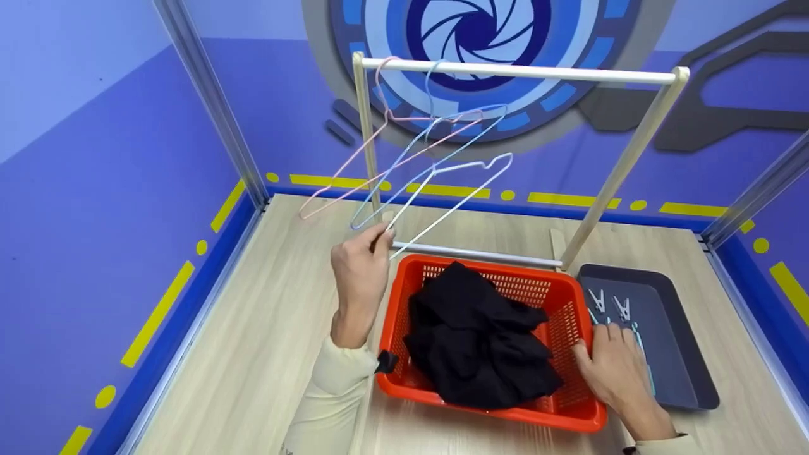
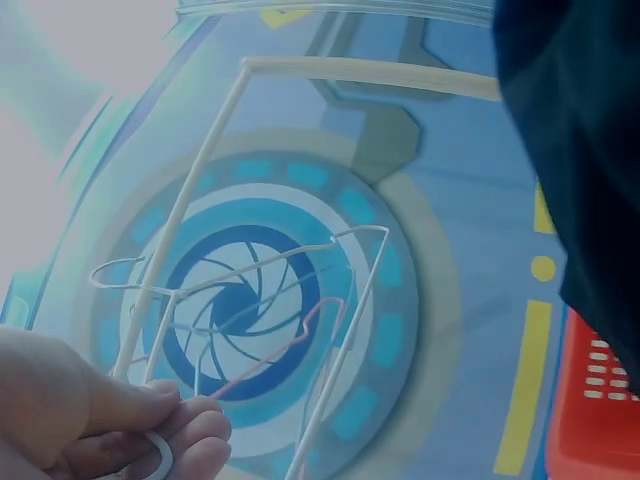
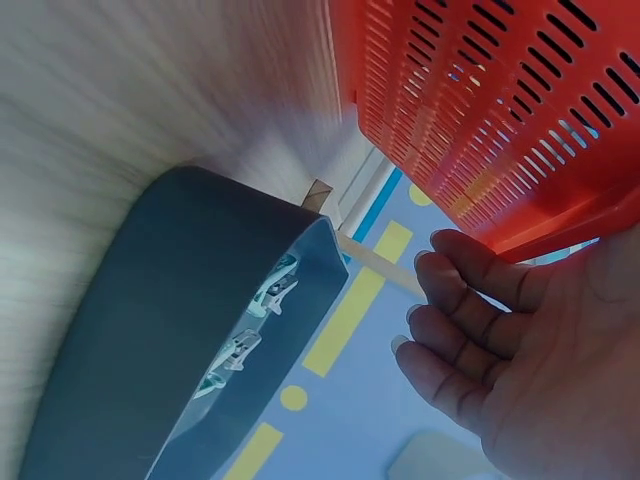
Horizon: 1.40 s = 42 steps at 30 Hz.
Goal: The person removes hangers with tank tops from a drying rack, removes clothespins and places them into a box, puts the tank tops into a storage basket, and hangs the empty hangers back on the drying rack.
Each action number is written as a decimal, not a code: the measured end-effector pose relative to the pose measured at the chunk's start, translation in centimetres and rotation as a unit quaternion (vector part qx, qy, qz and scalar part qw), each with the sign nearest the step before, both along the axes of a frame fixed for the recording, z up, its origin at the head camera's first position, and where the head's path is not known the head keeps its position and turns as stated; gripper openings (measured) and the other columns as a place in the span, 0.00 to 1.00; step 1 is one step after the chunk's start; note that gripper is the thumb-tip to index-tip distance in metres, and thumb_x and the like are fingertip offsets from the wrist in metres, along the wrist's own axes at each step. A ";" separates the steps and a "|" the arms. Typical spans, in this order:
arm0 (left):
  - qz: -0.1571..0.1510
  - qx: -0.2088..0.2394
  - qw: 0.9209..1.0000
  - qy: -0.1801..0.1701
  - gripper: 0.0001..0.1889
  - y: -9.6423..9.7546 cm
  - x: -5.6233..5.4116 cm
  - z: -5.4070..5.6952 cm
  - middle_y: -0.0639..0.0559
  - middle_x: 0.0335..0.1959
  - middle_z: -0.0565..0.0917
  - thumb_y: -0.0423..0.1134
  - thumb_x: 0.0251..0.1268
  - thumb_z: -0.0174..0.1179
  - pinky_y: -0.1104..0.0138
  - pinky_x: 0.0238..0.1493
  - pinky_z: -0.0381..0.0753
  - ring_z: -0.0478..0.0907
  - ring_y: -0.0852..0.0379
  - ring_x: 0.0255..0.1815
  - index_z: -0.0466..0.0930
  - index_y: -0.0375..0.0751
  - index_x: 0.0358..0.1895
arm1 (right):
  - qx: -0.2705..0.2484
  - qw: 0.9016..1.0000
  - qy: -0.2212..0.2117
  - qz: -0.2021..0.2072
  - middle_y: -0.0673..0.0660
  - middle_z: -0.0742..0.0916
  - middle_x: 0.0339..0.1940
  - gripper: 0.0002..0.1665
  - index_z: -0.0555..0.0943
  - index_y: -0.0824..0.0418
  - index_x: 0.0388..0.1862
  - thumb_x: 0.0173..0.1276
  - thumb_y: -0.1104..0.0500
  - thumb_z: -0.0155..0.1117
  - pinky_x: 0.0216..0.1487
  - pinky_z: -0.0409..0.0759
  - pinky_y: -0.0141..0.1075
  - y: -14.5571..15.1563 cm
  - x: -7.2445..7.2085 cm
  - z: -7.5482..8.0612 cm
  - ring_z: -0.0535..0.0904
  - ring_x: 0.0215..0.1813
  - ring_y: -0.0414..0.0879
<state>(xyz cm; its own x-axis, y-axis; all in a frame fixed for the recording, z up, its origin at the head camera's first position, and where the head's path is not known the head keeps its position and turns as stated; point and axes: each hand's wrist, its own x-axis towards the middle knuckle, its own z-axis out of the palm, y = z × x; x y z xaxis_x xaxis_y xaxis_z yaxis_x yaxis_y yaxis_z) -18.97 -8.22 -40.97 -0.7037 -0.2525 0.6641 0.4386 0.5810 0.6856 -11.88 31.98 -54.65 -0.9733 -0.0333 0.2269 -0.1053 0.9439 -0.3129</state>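
Note:
My left hand (image 1: 363, 272) pinches a white wire hanger (image 1: 464, 208) by one end, in front of the rack; the left wrist view shows the fingers curled round that hanger's end. A pink hanger (image 1: 344, 167) and a blue hanger (image 1: 395, 165) hang from the left part of the rack's top bar (image 1: 537, 71). Below lies a crumpled black cloth garment (image 1: 477, 341) inside a red basket (image 1: 486, 414). My right hand (image 1: 616, 366) is at the basket's right rim, thumb over it, and its relaxed fingers (image 3: 455, 340) lie outside the wall.
Right of the basket, a dark grey tray (image 1: 686, 354) holds several clothes pegs (image 1: 622, 308), partly covered by my right hand. The wooden rack's right post (image 1: 622, 170) stands behind the basket and tray. Patterned panels (image 1: 114, 208) enclose the table (image 1: 253, 347).

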 end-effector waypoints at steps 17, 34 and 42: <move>-0.022 0.026 0.999 -0.010 0.07 1.6 -3.6 3.1 0.41 0.33 0.90 0.27 0.72 0.66 0.50 0.40 0.87 0.88 0.45 0.34 0.90 0.28 0.47 | -0.011 1.000 0.000 0.001 0.70 0.79 0.41 0.21 0.77 0.76 0.47 0.74 0.56 0.60 0.46 0.70 0.61 -0.6 0.0 -0.4 0.70 0.44 0.67; -0.057 0.001 0.996 -0.067 0.12 3.8 -5.4 4.4 0.37 0.45 0.91 0.23 0.75 0.61 0.50 0.56 0.85 0.89 0.40 0.47 0.86 0.24 0.56 | -0.032 0.999 -0.020 -0.007 0.72 0.81 0.47 0.23 0.77 0.78 0.53 0.76 0.56 0.59 0.47 0.70 0.61 -0.3 0.2 -0.4 0.71 0.47 0.66; -0.052 -0.038 0.994 -0.090 0.13 4.2 -5.5 4.7 0.33 0.51 0.89 0.24 0.76 0.60 0.49 0.59 0.83 0.87 0.37 0.53 0.86 0.24 0.57 | -0.035 0.999 -0.022 -0.012 0.72 0.81 0.48 0.24 0.77 0.78 0.54 0.76 0.56 0.59 0.49 0.70 0.61 -0.1 0.2 -0.1 0.71 0.48 0.66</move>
<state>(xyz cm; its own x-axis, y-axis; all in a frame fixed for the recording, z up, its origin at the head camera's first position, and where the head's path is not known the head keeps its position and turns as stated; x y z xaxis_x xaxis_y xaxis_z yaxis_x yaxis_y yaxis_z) -24.43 -4.02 -36.26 -0.8330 -0.1250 0.5390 0.3731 0.5924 0.7140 -11.72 31.84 -54.71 -0.9827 0.0041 0.1851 -0.0683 0.9213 -0.3828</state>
